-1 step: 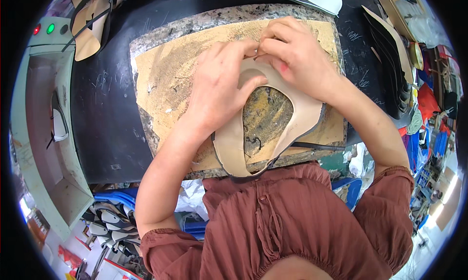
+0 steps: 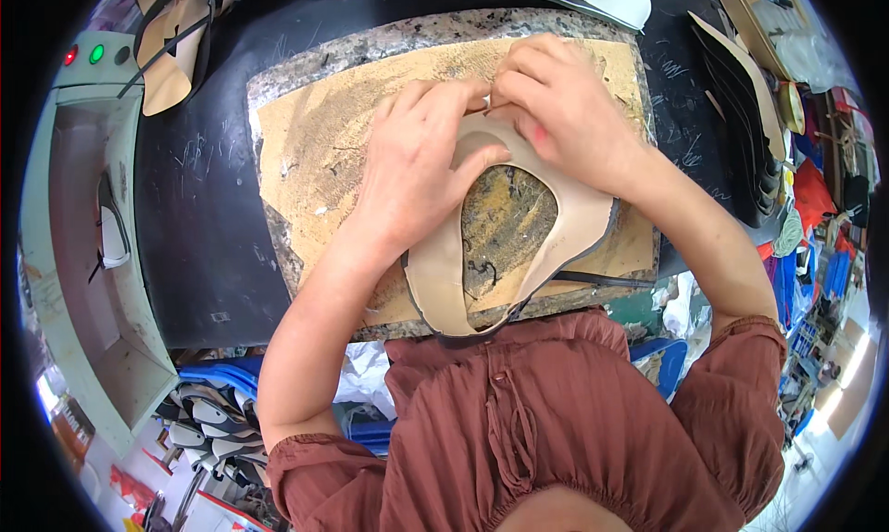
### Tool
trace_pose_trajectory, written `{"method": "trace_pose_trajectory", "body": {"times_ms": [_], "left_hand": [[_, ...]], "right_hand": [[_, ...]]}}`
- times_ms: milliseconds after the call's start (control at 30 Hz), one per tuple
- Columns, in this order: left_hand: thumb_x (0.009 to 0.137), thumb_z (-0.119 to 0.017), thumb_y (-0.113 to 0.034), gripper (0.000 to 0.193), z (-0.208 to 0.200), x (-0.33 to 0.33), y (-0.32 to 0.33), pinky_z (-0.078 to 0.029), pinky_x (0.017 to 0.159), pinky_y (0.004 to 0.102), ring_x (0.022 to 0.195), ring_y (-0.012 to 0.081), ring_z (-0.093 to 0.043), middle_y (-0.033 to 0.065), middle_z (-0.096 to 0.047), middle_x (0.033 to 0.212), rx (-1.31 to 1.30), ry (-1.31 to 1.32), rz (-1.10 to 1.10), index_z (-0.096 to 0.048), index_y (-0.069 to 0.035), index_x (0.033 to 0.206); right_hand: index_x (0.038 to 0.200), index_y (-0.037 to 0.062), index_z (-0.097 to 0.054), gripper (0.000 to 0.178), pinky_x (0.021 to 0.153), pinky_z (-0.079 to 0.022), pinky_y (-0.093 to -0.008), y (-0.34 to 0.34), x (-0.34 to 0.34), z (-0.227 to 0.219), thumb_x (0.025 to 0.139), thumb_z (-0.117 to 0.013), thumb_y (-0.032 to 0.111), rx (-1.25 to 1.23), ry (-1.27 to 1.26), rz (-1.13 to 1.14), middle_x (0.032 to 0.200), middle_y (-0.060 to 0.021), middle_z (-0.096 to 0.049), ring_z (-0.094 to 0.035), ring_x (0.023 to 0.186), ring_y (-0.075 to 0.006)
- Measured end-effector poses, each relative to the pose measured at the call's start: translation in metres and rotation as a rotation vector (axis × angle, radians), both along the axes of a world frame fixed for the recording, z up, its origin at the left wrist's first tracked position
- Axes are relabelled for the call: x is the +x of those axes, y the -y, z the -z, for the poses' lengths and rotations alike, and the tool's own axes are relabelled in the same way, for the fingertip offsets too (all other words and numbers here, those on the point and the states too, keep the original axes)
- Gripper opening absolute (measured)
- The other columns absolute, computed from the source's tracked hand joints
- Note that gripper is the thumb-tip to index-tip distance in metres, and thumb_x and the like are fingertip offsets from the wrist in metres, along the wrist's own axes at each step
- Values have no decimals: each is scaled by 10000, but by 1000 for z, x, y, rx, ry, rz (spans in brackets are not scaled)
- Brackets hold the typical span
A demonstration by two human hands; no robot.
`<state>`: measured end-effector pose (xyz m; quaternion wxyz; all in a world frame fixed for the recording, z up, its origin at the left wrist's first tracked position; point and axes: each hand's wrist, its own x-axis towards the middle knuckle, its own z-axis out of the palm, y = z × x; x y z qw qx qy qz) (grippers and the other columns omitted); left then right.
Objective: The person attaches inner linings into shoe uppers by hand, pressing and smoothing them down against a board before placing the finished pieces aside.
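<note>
A beige-lined shoe upper point(image 2: 579, 219) with a dark edge lies as a loop, its narrow end toward me. My left hand point(image 2: 412, 157) grips its far left part, the thumb reaching over the inner rim. At the far edge my right hand point(image 2: 574, 120) is closed, its fingertips pinched together on the upper beside the left fingertips. The exact spot they pinch is hidden by the fingers. Beneath the upper is a worn tan sheet point(image 2: 319, 129) on a speckled stone slab point(image 2: 361, 46).
The slab rests on a black tabletop point(image 2: 199, 217). At the left stands a pale green machine housing point(image 2: 83, 101) with lit buttons and a recess. Shoe pieces point(image 2: 171, 55) lie at the far left, and a stack of dark curved pieces point(image 2: 741, 115) at the right.
My right fingers have shifted very slightly at the far edge of the shoe upper. My left hand and the upper stay nearly in place.
</note>
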<state>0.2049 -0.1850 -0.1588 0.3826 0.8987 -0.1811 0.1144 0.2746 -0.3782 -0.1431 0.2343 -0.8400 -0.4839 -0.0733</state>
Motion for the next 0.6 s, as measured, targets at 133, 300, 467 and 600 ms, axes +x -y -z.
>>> {"method": "trace_pose_trajectory", "body": {"times_ms": [133, 300, 467, 600], "left_hand": [[760, -776, -275, 368, -2, -2, -5, -373, 965, 425, 994, 240, -595, 6, -654, 974, 224, 62, -14, -659, -114, 1069], [689, -800, -363, 339, -2, 0, 2, -317, 1024, 481, 1050, 224, -562, -2, -626, 1005, 195, 86, -4, -763, -202, 985], [713, -800, -374, 342, 4, -3, -1, -287, 1053, 502, 1066, 228, -547, -10, -613, 1025, 253, 34, -25, -759, -212, 1012], [747, -789, -310, 335, -1, -2, 1, -292, 1058, 501, 1076, 235, -547, -1, -610, 1055, 226, 29, -14, -743, -186, 1055]], "right_hand": [[852, 63, -615, 157, 926, -450, -422, 8, -25, -22, 769, -712, 154, -85, 130, -173, 907, -91, -625, -600, 992, -289], [894, 92, -654, 212, 906, -406, -396, 22, -1, -7, 725, -749, 179, 65, -246, 111, 864, -56, -599, -600, 974, -268], [850, 102, -655, 268, 772, -469, -353, 26, -44, -17, 592, -680, 168, 1, 287, -275, 789, -18, -543, -594, 805, -198], [917, 92, -650, 302, 834, -443, -359, 25, -27, 2, 666, -761, 216, 143, 26, 27, 865, -25, -609, -581, 845, -221]]}}
